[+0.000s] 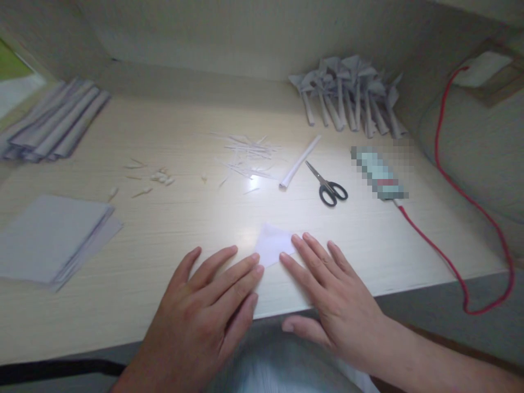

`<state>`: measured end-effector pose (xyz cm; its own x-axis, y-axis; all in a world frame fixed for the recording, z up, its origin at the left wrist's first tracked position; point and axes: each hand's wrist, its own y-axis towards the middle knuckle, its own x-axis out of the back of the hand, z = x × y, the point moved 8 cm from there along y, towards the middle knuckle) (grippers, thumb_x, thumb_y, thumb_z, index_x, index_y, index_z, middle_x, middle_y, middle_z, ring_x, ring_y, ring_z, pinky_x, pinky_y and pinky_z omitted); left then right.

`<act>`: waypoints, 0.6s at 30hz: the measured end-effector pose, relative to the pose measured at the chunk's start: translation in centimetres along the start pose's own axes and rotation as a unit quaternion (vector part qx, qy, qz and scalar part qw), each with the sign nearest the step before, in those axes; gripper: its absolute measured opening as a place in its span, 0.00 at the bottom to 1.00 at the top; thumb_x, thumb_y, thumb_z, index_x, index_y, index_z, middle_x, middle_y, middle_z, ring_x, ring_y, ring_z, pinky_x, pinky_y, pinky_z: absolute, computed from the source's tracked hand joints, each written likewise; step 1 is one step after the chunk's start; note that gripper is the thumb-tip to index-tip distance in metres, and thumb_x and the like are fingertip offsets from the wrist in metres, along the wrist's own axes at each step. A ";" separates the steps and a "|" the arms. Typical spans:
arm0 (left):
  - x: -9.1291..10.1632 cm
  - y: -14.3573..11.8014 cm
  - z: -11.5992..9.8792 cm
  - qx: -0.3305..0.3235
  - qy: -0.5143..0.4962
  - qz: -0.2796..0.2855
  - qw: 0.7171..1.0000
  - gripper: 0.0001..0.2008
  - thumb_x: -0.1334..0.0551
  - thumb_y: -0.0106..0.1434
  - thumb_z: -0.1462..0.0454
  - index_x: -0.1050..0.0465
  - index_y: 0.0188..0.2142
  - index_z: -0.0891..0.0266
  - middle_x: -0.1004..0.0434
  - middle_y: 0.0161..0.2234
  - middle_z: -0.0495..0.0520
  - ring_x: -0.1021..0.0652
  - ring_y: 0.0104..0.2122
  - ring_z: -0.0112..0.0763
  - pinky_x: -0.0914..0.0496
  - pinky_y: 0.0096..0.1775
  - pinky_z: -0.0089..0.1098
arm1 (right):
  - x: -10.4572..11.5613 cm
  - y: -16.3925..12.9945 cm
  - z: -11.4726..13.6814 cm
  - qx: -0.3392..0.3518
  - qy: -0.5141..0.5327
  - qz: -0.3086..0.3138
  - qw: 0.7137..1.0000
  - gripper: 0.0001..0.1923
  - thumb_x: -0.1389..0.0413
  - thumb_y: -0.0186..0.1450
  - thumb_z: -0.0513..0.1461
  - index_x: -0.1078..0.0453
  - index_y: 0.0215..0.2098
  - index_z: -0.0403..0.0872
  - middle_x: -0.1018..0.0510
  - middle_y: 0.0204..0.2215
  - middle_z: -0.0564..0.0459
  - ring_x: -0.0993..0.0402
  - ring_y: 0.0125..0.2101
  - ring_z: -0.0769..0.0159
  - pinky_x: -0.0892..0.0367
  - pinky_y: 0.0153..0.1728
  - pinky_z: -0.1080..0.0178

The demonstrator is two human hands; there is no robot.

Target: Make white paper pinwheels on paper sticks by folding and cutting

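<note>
A small folded piece of white paper (271,243) lies flat near the front edge of the table. My left hand (213,295) rests on the table with its fingers stretched out, two fingertips at the paper's left edge. From the right, my right hand (327,284) reaches in with fingers extended, its fingertips touching the paper's right side. Neither hand grips anything. Beyond the paper lie black-handled scissors (327,185) and a rolled white paper tube (300,164).
Thin white strips (249,155) and cotton bud tips (161,176) are scattered mid-table. Paper sheets (53,234) and rolled paper tubes (61,120) lie left. Paper flowers (352,93) stand at the back right. A blurred phone-like device (379,172) has a red cable (434,248).
</note>
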<state>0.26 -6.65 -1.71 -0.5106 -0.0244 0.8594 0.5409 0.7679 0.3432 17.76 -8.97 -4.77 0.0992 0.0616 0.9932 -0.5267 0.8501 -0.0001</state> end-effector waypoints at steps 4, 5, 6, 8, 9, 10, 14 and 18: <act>0.4 -0.9 0.0 -0.012 0.001 -0.029 1.000 0.16 0.36 0.68 0.66 0.23 0.55 0.54 0.18 0.56 0.47 0.23 0.57 0.42 0.42 0.63 0.45 | -0.4 -0.6 -0.5 -0.002 -0.002 0.000 1.000 0.47 0.50 0.69 0.64 0.50 0.75 0.47 0.52 0.75 0.40 0.53 0.73 0.45 0.56 0.69 0.40; 0.5 -1.1 0.0 -0.012 0.002 -0.035 0.999 0.16 0.36 0.68 0.67 0.22 0.54 0.54 0.18 0.55 0.47 0.22 0.57 0.42 0.41 0.63 0.46 | -0.4 -0.7 -0.5 -0.001 -0.002 0.000 1.000 0.47 0.50 0.69 0.64 0.50 0.75 0.47 0.52 0.75 0.40 0.53 0.73 0.45 0.55 0.69 0.39; 0.6 -1.4 0.0 -0.011 0.003 -0.038 0.999 0.16 0.36 0.68 0.67 0.22 0.54 0.54 0.18 0.55 0.47 0.22 0.56 0.42 0.42 0.63 0.47 | -0.3 -0.6 -0.5 0.001 -0.002 0.000 1.000 0.47 0.49 0.69 0.64 0.51 0.75 0.46 0.52 0.75 0.40 0.53 0.73 0.44 0.54 0.69 0.39; 0.9 -1.8 0.1 -0.008 0.008 -0.044 0.999 0.15 0.36 0.68 0.68 0.22 0.53 0.54 0.17 0.54 0.47 0.22 0.55 0.43 0.41 0.62 0.48 | 0.3 -0.2 -0.4 0.005 0.003 -0.004 1.000 0.47 0.49 0.69 0.63 0.49 0.75 0.45 0.49 0.74 0.39 0.51 0.72 0.43 0.53 0.68 0.38; 1.0 -2.0 0.1 -0.011 0.013 -0.046 0.999 0.16 0.36 0.68 0.68 0.23 0.53 0.54 0.17 0.54 0.48 0.22 0.55 0.43 0.41 0.62 0.48 | 0.8 0.2 -0.4 0.002 0.009 -0.009 1.000 0.46 0.49 0.69 0.63 0.46 0.73 0.45 0.46 0.74 0.39 0.48 0.71 0.43 0.51 0.67 0.37; 1.0 -2.1 0.0 -0.016 0.018 -0.047 0.999 0.16 0.36 0.68 0.69 0.23 0.54 0.55 0.17 0.54 0.48 0.22 0.55 0.43 0.40 0.61 0.49 | 1.3 0.8 -0.4 -0.004 0.017 -0.017 1.000 0.44 0.49 0.69 0.63 0.43 0.72 0.44 0.43 0.72 0.39 0.46 0.70 0.42 0.50 0.67 0.37; 0.8 -2.3 0.0 -0.043 0.044 -0.040 0.997 0.17 0.36 0.66 0.71 0.23 0.53 0.55 0.17 0.54 0.49 0.22 0.55 0.44 0.36 0.58 0.48 | 2.5 3.8 -0.5 -0.013 0.044 -0.038 0.998 0.46 0.51 0.68 0.65 0.40 0.70 0.40 0.39 0.71 0.39 0.47 0.69 0.39 0.50 0.68 0.36; 0.5 -2.6 0.0 -0.044 0.056 -0.033 0.997 0.17 0.37 0.67 0.70 0.25 0.54 0.55 0.18 0.55 0.49 0.23 0.56 0.44 0.36 0.57 0.49 | 1.2 5.5 0.0 0.026 0.061 0.002 0.998 0.52 0.53 0.66 0.68 0.47 0.74 0.42 0.45 0.74 0.42 0.55 0.72 0.36 0.55 0.68 0.30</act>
<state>-1.40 -8.62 -2.13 -0.4727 -0.1482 0.8687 0.5672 0.7033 0.4286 15.00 -4.24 -3.61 0.1968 0.1302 0.9718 -0.5707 0.8211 0.0056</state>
